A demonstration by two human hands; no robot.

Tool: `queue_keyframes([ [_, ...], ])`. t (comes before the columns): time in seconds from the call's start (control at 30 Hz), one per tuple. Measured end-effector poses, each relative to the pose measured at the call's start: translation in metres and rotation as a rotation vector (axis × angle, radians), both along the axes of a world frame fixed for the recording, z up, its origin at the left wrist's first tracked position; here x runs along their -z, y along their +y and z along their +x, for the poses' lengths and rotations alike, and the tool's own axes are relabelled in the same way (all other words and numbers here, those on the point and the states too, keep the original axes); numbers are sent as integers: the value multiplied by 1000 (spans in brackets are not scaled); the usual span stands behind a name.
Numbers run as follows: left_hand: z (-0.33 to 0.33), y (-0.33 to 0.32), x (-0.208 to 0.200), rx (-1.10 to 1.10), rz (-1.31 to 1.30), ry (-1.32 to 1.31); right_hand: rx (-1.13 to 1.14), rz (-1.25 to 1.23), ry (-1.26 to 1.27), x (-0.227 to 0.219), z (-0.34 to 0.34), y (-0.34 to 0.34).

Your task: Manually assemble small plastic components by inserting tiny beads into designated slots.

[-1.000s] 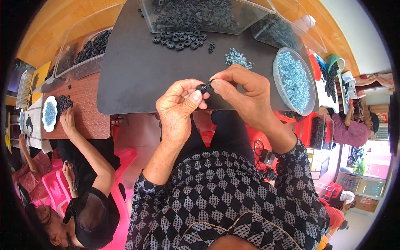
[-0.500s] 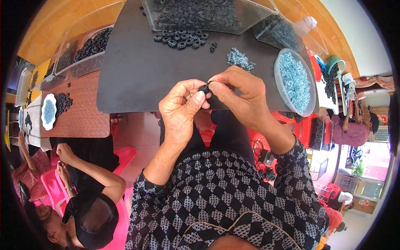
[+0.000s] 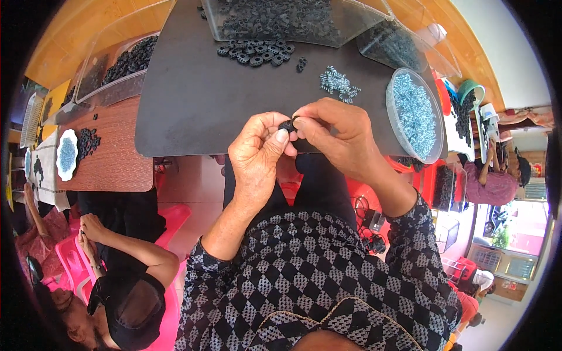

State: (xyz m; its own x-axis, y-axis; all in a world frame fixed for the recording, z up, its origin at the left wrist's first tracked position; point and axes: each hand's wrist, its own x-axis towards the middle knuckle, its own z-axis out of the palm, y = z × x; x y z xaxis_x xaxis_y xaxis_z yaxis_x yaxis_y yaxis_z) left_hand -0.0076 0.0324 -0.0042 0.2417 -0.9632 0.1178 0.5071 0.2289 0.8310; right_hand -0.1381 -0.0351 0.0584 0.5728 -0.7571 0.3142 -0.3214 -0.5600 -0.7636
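Just over the near edge of the dark table point(image 3: 199, 111), my left hand point(image 3: 256, 153) pinches a small black plastic part point(image 3: 286, 126) between thumb and fingers. Thumb and forefinger of my right hand point(image 3: 342, 134) are closed at the right end of that same part; whether a tiny separate piece is between them cannot be made out. Beyond my hands lies a pile of black ring-like plastic parts point(image 3: 257, 52), with one black part point(image 3: 301, 64) apart from it. To the right of those is a small heap of metal springs point(image 3: 338, 83).
A round clear tub point(image 3: 439, 126) full of springs stands at the table's right edge. Clear bins of black parts point(image 3: 275, 20) line the far side. At left, a co-worker point(image 3: 134, 251) sits by a brown table point(image 3: 117, 158) bearing a white dish point(image 3: 68, 155). Pink chairs stand nearby.
My left hand has shifted very slightly to the right, still around the black part. The co-worker's hands at left have drawn closer together.
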Motion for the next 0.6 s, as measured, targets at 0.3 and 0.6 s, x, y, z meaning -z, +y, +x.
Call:
queue_keyframes([
  [0.3,1,3,1,-33,7,-53,-51,15,117,-7,0,1],
  [0.6,-4,3,1,-122,30,-119,-127,-452,9,13,6,-4],
])
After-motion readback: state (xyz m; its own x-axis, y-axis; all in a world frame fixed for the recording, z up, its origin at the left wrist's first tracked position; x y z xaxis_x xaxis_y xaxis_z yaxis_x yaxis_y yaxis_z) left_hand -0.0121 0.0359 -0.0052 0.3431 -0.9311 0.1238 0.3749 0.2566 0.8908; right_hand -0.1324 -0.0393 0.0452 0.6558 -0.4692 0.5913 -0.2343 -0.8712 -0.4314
